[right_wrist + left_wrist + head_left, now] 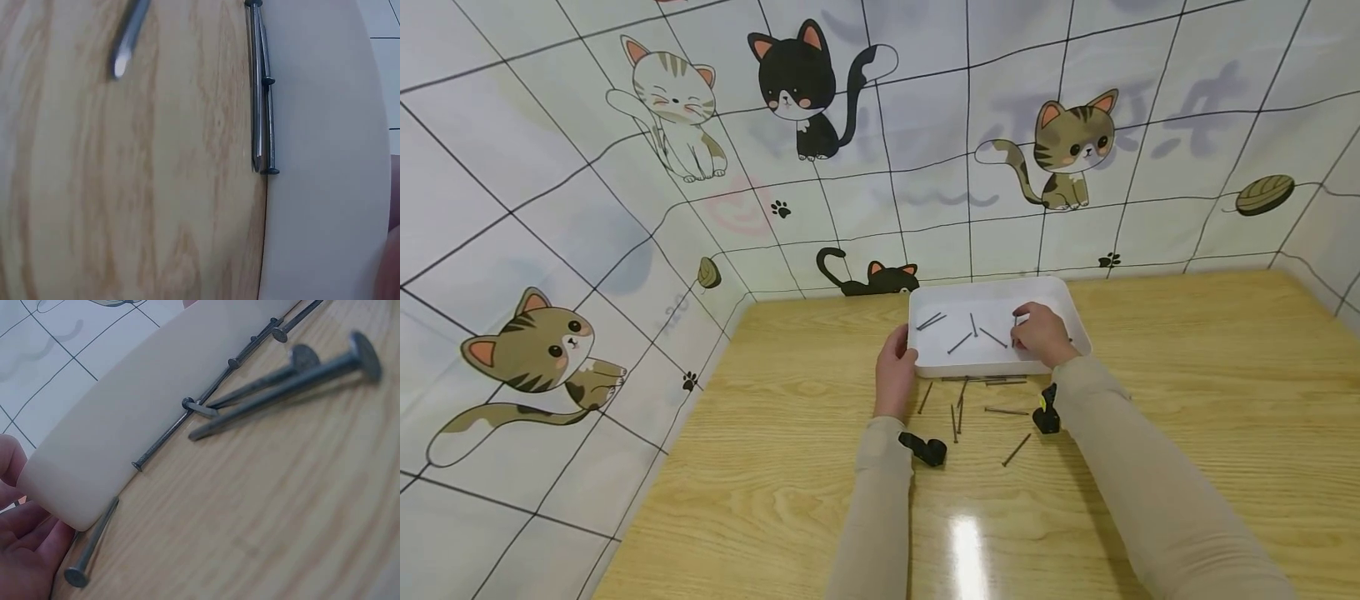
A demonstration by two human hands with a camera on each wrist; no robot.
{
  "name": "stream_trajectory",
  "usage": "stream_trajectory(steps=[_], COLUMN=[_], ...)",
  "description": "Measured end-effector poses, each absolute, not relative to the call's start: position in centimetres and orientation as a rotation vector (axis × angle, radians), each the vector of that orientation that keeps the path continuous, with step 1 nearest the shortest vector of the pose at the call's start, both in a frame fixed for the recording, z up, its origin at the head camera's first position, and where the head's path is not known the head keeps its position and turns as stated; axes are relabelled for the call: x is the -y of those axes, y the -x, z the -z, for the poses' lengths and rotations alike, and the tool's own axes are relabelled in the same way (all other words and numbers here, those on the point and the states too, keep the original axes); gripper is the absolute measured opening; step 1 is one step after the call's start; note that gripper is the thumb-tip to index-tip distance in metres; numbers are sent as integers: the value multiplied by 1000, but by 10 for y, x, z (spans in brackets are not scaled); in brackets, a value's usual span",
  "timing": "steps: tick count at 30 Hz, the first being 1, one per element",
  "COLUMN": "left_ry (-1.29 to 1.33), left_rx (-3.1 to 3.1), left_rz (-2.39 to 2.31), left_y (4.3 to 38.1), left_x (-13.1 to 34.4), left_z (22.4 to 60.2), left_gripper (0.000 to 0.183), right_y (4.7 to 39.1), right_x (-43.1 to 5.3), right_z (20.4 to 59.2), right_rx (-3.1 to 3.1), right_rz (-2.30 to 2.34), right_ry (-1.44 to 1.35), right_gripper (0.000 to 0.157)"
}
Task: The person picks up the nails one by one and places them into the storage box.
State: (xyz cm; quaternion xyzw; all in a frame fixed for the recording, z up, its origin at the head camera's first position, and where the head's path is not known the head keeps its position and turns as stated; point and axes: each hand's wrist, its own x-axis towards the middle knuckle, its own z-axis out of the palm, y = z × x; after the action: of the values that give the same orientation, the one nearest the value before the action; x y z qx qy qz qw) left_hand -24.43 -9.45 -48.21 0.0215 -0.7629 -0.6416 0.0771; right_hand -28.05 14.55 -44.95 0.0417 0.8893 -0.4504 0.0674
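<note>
A white tray (988,293) stands at the far side of the table, with several nails (993,337) scattered on its floor. My left hand (896,375) grips the tray's left end; the left wrist view shows its fingers (37,540) at the tray corner. Over the tray's right part, my right hand (1040,333) pinches a nail (1015,320) that stands roughly upright. Its fingertips partly hide that nail. Below the tray's near wall (125,415), more nails (94,544) lie loose on the wood, some along its foot.
The wooden table (775,467) runs back to a tile-patterned wall covering with cartoon cats (801,92). Loose nails (1017,450) lie between my forearms. A small black camera (927,450) sits on the left wrist, another (1047,412) on the right.
</note>
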Motion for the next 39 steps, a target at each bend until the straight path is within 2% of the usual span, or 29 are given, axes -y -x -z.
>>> stream_trajectory(steps=[15, 29, 39], left_ry=[-80, -73, -70], left_rx=[2293, 2291, 2310], left_rz=[1936, 1932, 1893], left_y=[243, 242, 246], left_x=[91, 90, 93], left_z=[485, 477, 482], left_gripper=[47, 46, 47], right_y=[280, 280, 272], right_x=[-152, -156, -161], right_z=[446, 433, 424], right_rx=[-2727, -2594, -2653], right_rz=[1121, 1095, 1056], right_ry=[-21, 11, 195], right_gripper=[39, 48, 46])
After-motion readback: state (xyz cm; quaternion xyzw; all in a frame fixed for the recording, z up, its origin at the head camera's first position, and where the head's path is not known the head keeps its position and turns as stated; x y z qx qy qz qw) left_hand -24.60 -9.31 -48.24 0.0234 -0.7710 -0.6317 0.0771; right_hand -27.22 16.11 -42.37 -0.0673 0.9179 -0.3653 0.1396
